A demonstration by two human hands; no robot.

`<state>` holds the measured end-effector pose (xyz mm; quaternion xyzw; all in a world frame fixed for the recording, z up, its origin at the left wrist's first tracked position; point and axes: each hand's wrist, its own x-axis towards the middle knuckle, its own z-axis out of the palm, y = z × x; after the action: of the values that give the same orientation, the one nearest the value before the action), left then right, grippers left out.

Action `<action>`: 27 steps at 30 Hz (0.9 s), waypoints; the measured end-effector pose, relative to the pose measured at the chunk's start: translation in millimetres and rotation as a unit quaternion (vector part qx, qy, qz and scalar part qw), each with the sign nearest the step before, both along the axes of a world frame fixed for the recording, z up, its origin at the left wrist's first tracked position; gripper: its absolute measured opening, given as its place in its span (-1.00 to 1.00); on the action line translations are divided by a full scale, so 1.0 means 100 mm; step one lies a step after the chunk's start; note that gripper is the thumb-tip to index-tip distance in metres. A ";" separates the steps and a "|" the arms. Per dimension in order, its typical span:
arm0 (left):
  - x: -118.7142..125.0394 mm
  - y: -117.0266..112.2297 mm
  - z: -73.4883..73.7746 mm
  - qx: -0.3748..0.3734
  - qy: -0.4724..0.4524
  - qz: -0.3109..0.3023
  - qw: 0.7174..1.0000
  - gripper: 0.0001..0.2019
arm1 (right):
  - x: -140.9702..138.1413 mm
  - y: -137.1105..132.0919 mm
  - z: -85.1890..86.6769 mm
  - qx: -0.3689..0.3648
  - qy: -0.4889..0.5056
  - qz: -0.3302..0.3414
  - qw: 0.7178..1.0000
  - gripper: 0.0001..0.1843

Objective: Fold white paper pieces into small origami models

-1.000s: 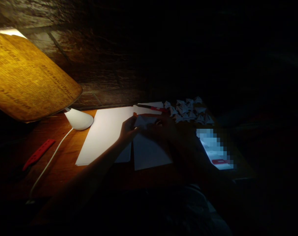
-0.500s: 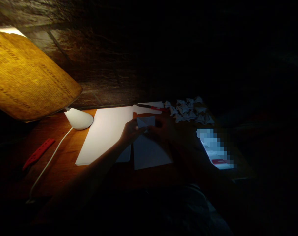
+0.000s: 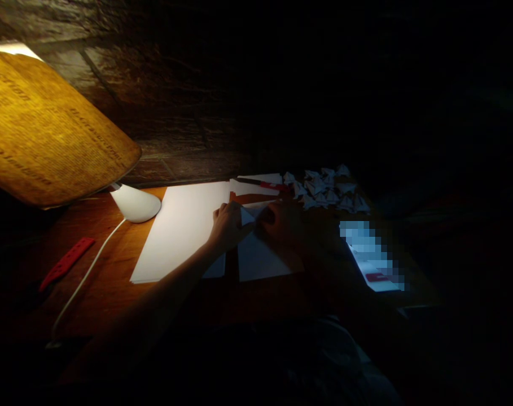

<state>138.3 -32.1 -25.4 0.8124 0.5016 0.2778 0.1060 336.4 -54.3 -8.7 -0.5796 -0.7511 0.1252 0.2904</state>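
Observation:
A small folded piece of white paper (image 3: 247, 216) is pinched between my two hands over the table. My left hand (image 3: 227, 225) grips its left side, fingers curled. On its right side my right hand (image 3: 277, 221) is closed too, in deep shadow, so its fingers show poorly. Beneath the hands lies a sheet of white paper (image 3: 260, 260). Left of it rests a stack of white paper (image 3: 188, 225). Several folded paper pieces (image 3: 321, 189) sit in a group at the back right.
A lamp with a printed shade (image 3: 57, 135) and white base (image 3: 137, 204) stands at left, its white cord (image 3: 91, 270) trailing forward. A red slotted strip (image 3: 68, 262) lies nearby. A dark-and-red pen-like object (image 3: 264, 185) rests on paper behind my hands. A lit phone (image 3: 372, 256) lies right.
My hands have come lower and closer together around the folded paper, which now shows less. The sheet beneath has shifted slightly right and away from me.

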 end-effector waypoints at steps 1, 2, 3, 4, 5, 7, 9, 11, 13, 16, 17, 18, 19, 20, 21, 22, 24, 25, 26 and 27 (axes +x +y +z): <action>0.00 -0.01 0.00 -0.002 0.003 0.004 1.000 -0.80 | 0.00 0.00 -0.02 0.004 -0.005 -0.006 1.000 -0.87; 0.01 -0.01 0.00 -0.003 0.005 0.007 1.000 -0.80 | 0.01 0.00 -0.04 0.007 -0.008 -0.013 1.000 -0.84; 0.00 -0.01 0.00 -0.002 0.004 0.008 1.000 -0.79 | 0.01 0.01 -0.06 0.009 -0.009 -0.020 1.000 -0.80; 0.00 -0.02 0.00 0.000 0.002 0.009 1.000 -0.78 | 0.01 0.01 -0.08 0.013 -0.010 -0.025 1.000 -0.77; 0.00 -0.02 0.00 0.002 -0.001 0.010 1.000 -0.77 | 0.01 0.01 -0.10 0.019 -0.012 -0.030 0.999 -0.75; -0.01 -0.02 -0.01 0.005 -0.006 0.015 1.000 -0.73 | 0.00 0.02 -0.14 0.031 -0.015 -0.039 0.999 -0.75; -0.01 -0.02 -0.01 0.006 -0.008 0.022 1.000 -0.67 | 0.00 0.03 -0.17 0.042 -0.009 -0.044 0.998 -0.73; 0.00 -0.03 0.00 0.003 -0.006 0.029 1.000 -0.61 | -0.01 0.04 -0.18 0.049 -0.001 -0.047 0.998 -0.70; 0.00 -0.03 0.01 -0.002 -0.002 0.035 0.999 -0.59 | -0.01 0.04 -0.19 0.051 -0.005 -0.052 0.997 -0.68; 0.00 -0.04 -0.01 0.012 0.002 0.037 0.999 -0.62 | -0.03 0.02 -0.17 0.036 -0.024 -0.066 0.997 -0.65; 0.00 -0.03 -0.02 0.020 0.002 0.038 0.999 -0.63 | -0.03 0.01 -0.16 0.031 -0.029 -0.074 0.996 -0.64; -0.01 -0.03 -0.03 0.028 0.002 0.041 0.999 -0.65 | -0.03 0.00 -0.15 0.029 -0.032 -0.081 0.996 -0.63; -0.01 -0.03 -0.05 0.034 -0.001 0.044 0.998 -0.65 | -0.04 0.00 -0.14 0.030 -0.033 -0.086 0.995 -0.63; -0.01 -0.03 -0.06 0.038 -0.007 0.047 0.998 -0.64 | -0.04 -0.01 -0.13 0.034 -0.034 -0.090 0.995 -0.62; -0.01 -0.03 -0.07 0.040 -0.016 0.049 0.998 -0.63 | -0.04 -0.01 -0.12 0.040 -0.035 -0.090 0.995 -0.62; -0.01 -0.03 -0.07 0.041 -0.028 0.048 0.998 -0.61 | -0.04 -0.02 -0.11 0.046 -0.037 -0.086 0.995 -0.61; 0.00 -0.04 -0.05 0.034 -0.052 0.043 0.997 -0.56 | -0.05 -0.02 -0.09 0.049 -0.040 -0.080 0.995 -0.61; 0.01 -0.05 -0.03 0.027 -0.058 0.038 0.997 -0.54 | -0.05 -0.03 -0.08 0.046 -0.041 -0.078 0.995 -0.61; 0.02 -0.05 -0.01 0.017 -0.059 0.032 0.998 -0.54 | -0.05 -0.04 -0.08 0.041 -0.042 -0.077 0.995 -0.60; 0.03 -0.06 0.02 0.007 -0.053 0.024 0.998 -0.57 | -0.05 -0.04 -0.07 0.036 -0.043 -0.076 0.996 -0.61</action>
<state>140.9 -38.2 -23.9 0.7850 0.5126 0.3263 0.1205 331.6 -58.4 -15.6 -0.6292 -0.7205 0.0510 0.2870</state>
